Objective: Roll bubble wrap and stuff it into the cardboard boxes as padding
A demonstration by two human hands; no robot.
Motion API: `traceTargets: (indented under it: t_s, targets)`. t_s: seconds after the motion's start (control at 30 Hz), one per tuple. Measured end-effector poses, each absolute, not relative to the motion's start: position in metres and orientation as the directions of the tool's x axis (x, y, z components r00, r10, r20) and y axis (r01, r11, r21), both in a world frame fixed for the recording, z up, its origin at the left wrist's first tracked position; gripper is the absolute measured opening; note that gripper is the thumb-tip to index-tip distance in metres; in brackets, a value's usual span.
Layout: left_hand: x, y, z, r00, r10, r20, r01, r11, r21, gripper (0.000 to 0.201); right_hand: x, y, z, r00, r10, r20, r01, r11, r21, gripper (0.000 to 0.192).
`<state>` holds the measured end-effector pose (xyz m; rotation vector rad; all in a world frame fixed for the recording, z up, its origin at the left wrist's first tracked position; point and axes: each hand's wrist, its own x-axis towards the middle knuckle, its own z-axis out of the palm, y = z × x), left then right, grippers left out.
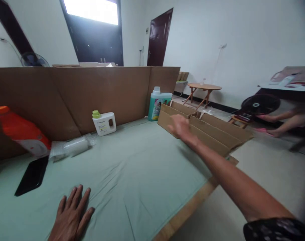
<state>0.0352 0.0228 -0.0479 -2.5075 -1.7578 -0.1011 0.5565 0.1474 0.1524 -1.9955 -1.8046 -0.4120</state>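
My left hand lies flat on the green cloth, fingers spread, holding nothing. A black phone rests near it, up and to the left. My right arm stretches forward over the cloth's right edge. Blurred, my right hand is in front of an open cardboard box; its fingers look bent, and I cannot tell whether they touch or grip the cardboard. Just behind the hand stands a teal bottle with a pale cap. Farther left is a small white jug with a green cap, upright.
A brown cardboard screen lines the table's back. At left, an orange bottle leans beside a bubble-wrapped item. Beyond the table are a round wooden table, a black fan and, at far right, a person's limbs.
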Motion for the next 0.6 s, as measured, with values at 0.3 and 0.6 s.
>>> traceTargets:
  t_s: [0.3,0.6]
  targets:
    - [0.041,0.018,-0.04,0.392,0.881,0.264,0.918,-0.392,-0.054,0.058,0.636,0.209,0.163,0.228,0.796,0.561,0.973,-0.162,-0.165,0.047]
    - [0.04,0.019,-0.043,0.377,0.846,0.377,0.907,-0.42,0.037,0.069,0.548,0.121,0.141,-0.203,0.733,0.65,0.966,0.259,0.009,0.018]
